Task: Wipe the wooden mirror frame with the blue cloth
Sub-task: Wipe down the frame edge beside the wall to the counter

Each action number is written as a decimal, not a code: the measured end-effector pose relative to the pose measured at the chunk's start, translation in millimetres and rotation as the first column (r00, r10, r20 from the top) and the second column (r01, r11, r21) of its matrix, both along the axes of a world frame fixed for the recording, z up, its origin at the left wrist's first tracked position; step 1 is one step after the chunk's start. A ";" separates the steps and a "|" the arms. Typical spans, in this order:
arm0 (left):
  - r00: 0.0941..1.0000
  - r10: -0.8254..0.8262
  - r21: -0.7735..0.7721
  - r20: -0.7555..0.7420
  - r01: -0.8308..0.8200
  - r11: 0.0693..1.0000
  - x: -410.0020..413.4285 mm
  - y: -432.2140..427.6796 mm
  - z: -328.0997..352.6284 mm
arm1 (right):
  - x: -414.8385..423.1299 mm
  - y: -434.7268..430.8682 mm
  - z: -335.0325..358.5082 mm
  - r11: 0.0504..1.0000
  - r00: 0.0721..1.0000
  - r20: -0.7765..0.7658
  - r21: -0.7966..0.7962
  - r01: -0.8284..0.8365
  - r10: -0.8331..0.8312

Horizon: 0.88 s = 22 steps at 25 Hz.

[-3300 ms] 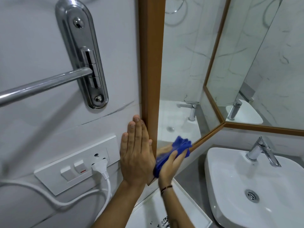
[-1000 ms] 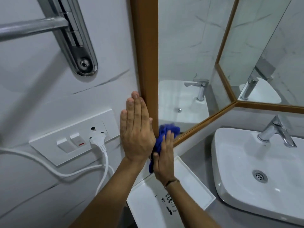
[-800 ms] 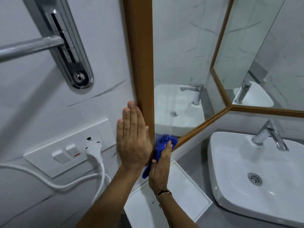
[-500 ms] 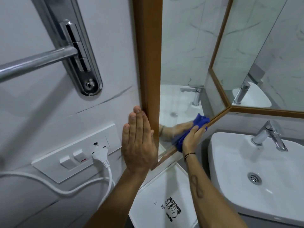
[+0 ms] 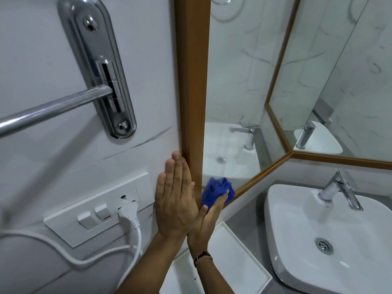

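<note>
Left hand [image 5: 176, 200] flat with fingers together against the wall beside the wooden mirror frame [image 5: 192, 81], right hand [image 5: 206, 221] pressing the bunched blue cloth [image 5: 216, 190] onto the frame's lower corner, white sink [image 5: 318, 240] at right

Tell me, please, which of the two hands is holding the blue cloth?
The right hand, the one wearing a wristband, presses the blue cloth against the mirror frame; the left hand lies flat and empty on the wall.

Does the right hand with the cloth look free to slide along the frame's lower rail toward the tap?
Probably yes: the right hand presses the blue cloth at the frame corner, and nothing sits against the lower rail.
</note>
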State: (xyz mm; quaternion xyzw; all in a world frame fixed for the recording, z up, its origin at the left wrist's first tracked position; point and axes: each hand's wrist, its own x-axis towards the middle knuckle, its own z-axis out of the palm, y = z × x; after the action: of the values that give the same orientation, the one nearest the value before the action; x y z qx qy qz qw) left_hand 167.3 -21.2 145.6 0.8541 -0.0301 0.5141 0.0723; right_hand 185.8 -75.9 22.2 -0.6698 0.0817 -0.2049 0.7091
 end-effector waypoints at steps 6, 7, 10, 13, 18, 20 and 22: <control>1.000 -0.019 0.024 -0.009 0.019 1.000 2.4 2.6 -1.5 | 37.3 -22.1 41.6 0.909 0.891 0.440 -0.409 0.083 0.116; 1.000 -0.027 0.015 -0.010 0.027 1.000 1.4 2.4 -0.8 | 46.2 -26.9 59.0 0.882 0.855 0.499 -0.456 0.119 0.143; 1.000 -0.023 0.035 -0.012 0.024 0.999 -1.8 0.8 2.3 | 65.0 -41.3 120.2 0.814 0.731 0.647 -0.532 0.232 0.215; 0.999 -0.003 0.038 -0.033 0.004 0.999 -4.4 -0.8 5.8 | 76.5 -47.0 180.3 0.761 0.640 0.740 -0.534 0.369 0.209; 0.991 0.025 0.028 -0.129 -0.021 0.999 -16.3 -8.1 11.0 | 75.2 -53.7 230.6 0.746 0.598 0.798 -0.443 0.497 0.076; 0.987 0.023 0.014 -0.161 -0.021 1.000 -20.5 -10.9 13.1 | 66.2 -57.5 229.8 0.731 0.620 0.781 -0.466 0.498 0.076; 0.980 0.035 0.023 -0.197 -0.031 0.999 -28.2 -13.5 11.6 | 54.1 -62.7 222.3 0.703 0.640 0.762 -0.508 0.497 0.099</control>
State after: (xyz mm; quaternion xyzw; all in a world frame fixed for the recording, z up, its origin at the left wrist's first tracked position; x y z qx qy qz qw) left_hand 139.2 -34.7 157.2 0.9019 -0.0137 0.4278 0.0580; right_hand 239.8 -138.6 244.5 -0.7210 -0.2153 -0.5575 0.3508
